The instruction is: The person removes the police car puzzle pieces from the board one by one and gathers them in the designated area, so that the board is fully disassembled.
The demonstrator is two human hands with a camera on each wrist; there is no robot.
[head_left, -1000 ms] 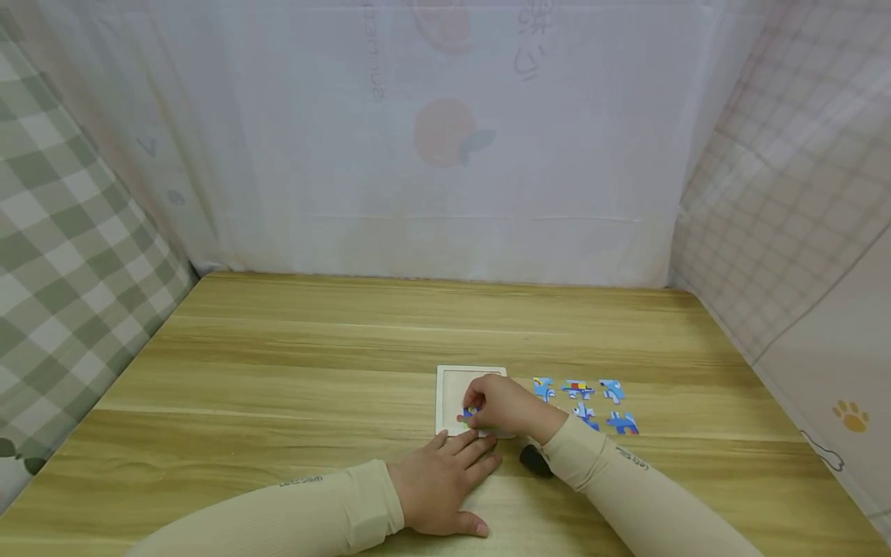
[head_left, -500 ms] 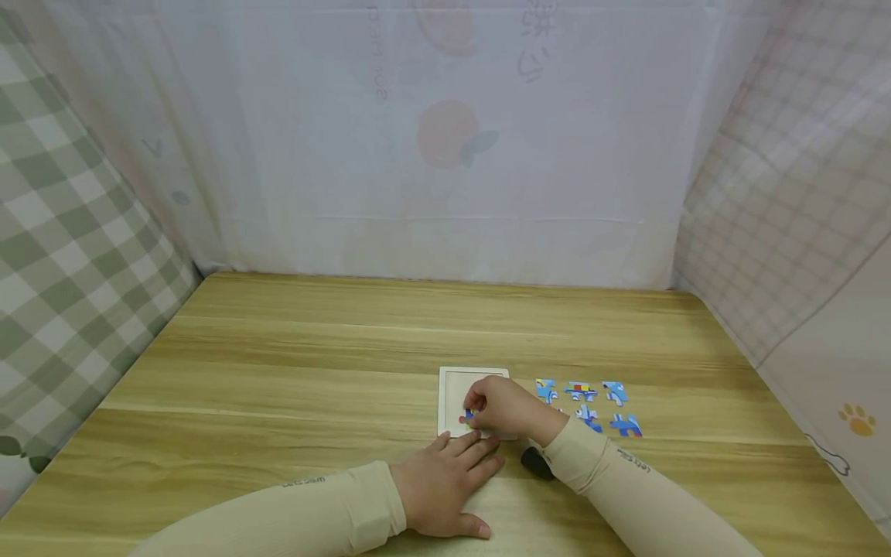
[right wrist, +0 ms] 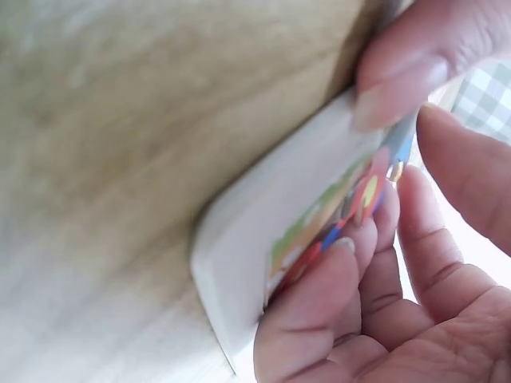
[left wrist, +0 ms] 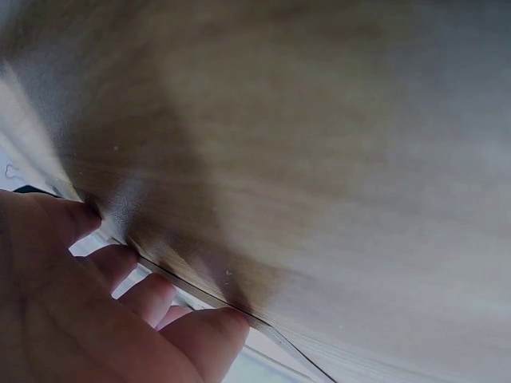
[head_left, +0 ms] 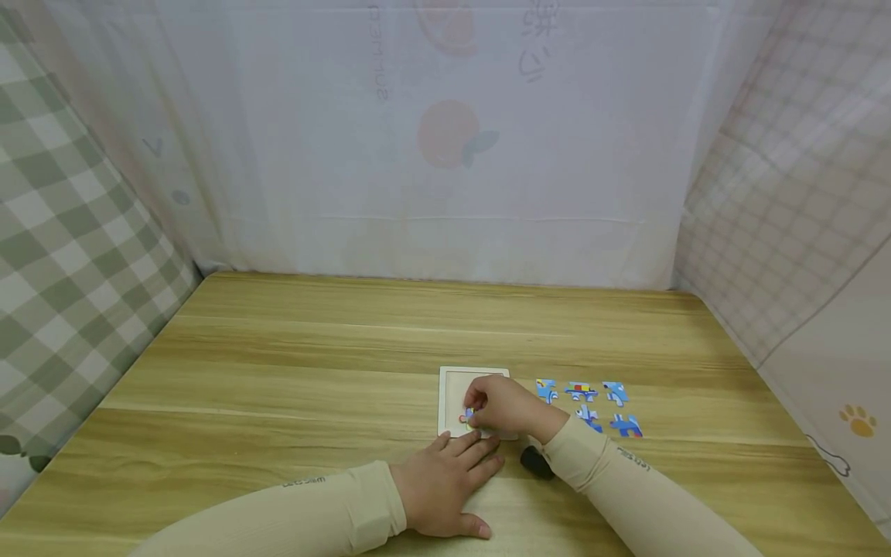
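A square puzzle tray [head_left: 442, 402] with a pale rim lies on the table in front of me. My left hand [head_left: 445, 491] is spread flat on the table, its fingertips against the tray's near edge; the left wrist view shows those fingertips [left wrist: 219, 327] along the rim. Over the tray, my right hand [head_left: 513, 408] pinches a small colourful jigsaw piece [head_left: 468, 416] between thumb and forefinger. In the right wrist view, printed pieces [right wrist: 319, 219] in green, red and blue lie inside the tray, close under the curled fingers. The hand covers much of the tray's right side.
Several loose jigsaw pieces, among them a blue one [head_left: 626, 425] and a red-and-yellow one [head_left: 581, 390], lie right of the tray. A black object [head_left: 536, 463] sits by the right wrist. Cloth curtains [head_left: 445, 232] enclose the wooden table [head_left: 278, 371].
The piece in my right fingers has turned slightly, showing lighter colours now. Both hands stay in almost the same place; the whole view has shifted a little.
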